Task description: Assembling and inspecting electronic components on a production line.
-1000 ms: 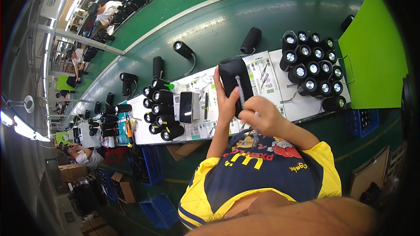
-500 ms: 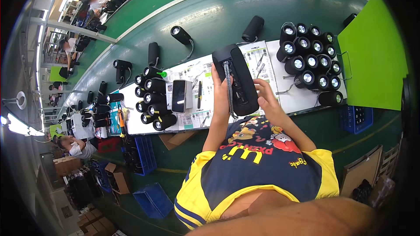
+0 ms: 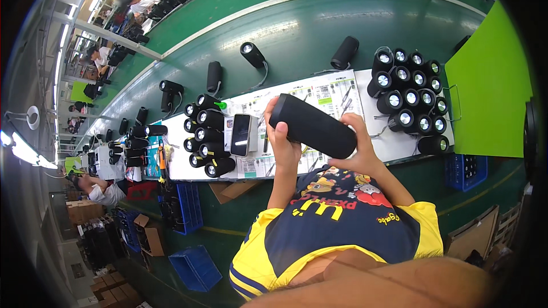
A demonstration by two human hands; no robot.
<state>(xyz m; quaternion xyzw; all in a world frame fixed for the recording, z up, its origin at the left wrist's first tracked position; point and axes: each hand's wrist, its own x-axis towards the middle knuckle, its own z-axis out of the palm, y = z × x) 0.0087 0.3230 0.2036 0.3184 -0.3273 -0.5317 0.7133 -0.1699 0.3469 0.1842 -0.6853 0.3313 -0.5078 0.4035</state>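
Note:
Between my two hands is a black cylindrical speaker (image 3: 314, 126), held above the table's near edge and tilted down to the right. Its plain mesh side faces up, and the strap is hidden. My left hand (image 3: 283, 141) grips the left end, thumb on the near side. Around the right end curl the fingers of my right hand (image 3: 362, 147). Under the speaker lie printed sheets (image 3: 334, 92) on the white table top (image 3: 374, 135). A smartphone (image 3: 241, 132) rests on a white box left of my left hand, beside a stack of speakers (image 3: 210, 136).
Many upright speakers (image 3: 411, 98) crowd the right of the table, before a green panel (image 3: 485, 85). Several more speakers (image 3: 252, 54) stand along the green conveyor surface (image 3: 297, 34). A blue crate (image 3: 195, 268) sits on the floor; co-workers (image 3: 103, 188) are at the left.
The speaker has been turned from nearly upright to slanting sideways. Its panel and braided strap have gone out of sight, and the plain mesh now shows. My right hand has shifted to its end.

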